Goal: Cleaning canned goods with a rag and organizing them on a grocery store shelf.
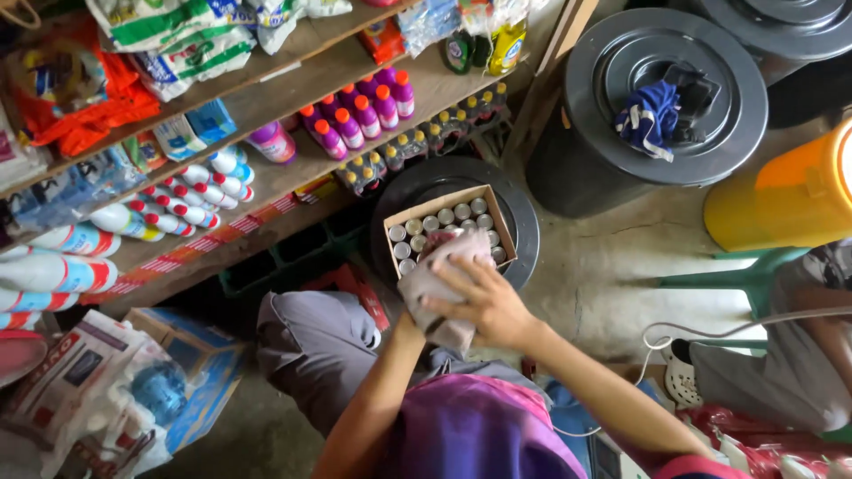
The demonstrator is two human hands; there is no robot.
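**Cloth Pressed Over Open Box of Cans**

Grey cloth bunched at box's 6 o'clock edge, draped partly over can tops. Right hand clamped onto cloth, fingers spread to pin it flat. Left hand beneath cloth; grip cannot be told. Cardboard box seated on black round lid as support. Shelf bottles at 11 o'clock.

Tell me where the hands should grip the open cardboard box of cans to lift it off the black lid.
Probably by the two short end walls of the cardboard box, reaching down from above. It sits flat on the black bin lid with its flaps open and cans upright, so a level lift suits. The right hand presses a grey cloth over the near side.
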